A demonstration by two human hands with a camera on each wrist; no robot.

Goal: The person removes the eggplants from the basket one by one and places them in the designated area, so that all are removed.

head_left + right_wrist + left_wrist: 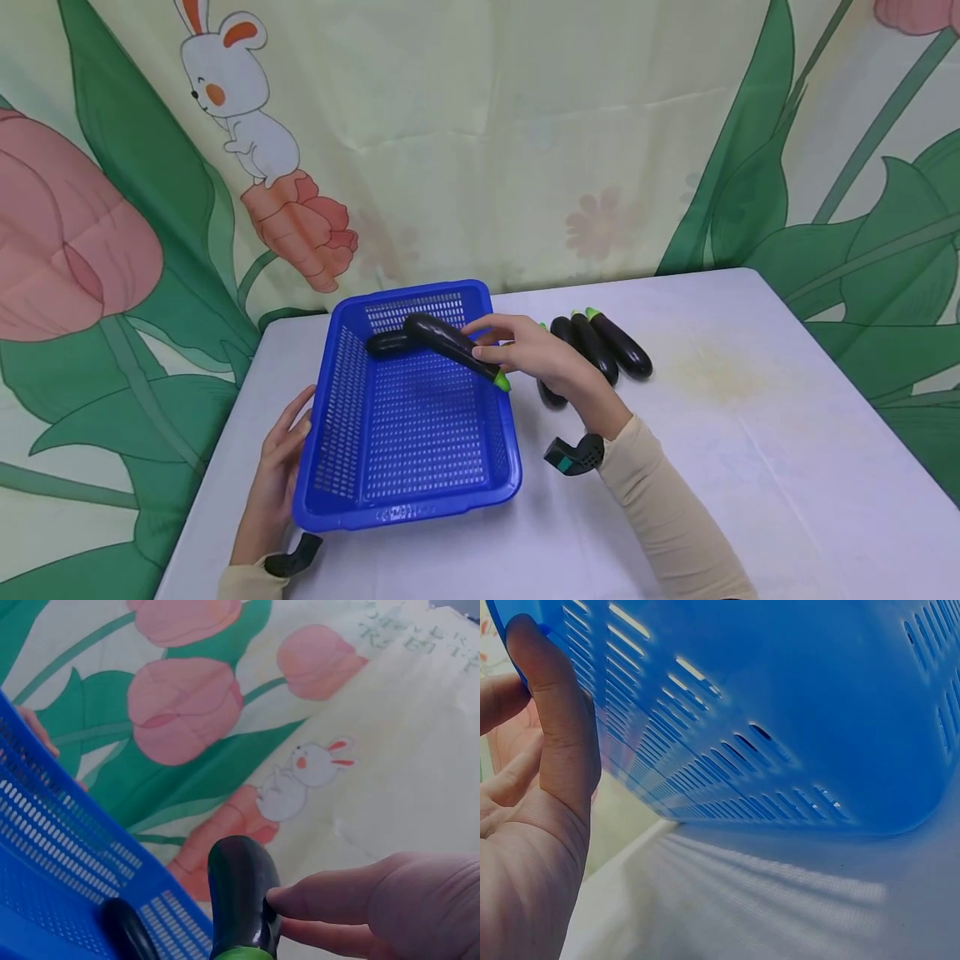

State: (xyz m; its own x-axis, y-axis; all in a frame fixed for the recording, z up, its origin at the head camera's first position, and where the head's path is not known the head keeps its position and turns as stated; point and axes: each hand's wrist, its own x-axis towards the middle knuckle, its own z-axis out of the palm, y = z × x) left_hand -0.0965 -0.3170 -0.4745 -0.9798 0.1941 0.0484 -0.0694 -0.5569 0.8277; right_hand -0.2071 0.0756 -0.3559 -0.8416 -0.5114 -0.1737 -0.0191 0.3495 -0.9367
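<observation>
My right hand (536, 348) pinches a dark eggplant (442, 335) near its green stem end, holding it over the blue plastic basket (408, 510). In the right wrist view that eggplant (241, 896) points its green cap toward the camera. Another eggplant (390, 343) lies inside the basket at its far end, partly hidden behind the held one. On the basket's left side, my left hand (279, 467) grips the rim; the left wrist view shows the thumb (551, 712) against the rim and the slotted outer wall (780, 690).
Several more eggplants (618, 343) lie side by side on the white-covered table (720, 467), right of the basket and partly behind my right hand. A printed curtain (465, 167) with tulips and a rabbit hangs behind the table's far edge.
</observation>
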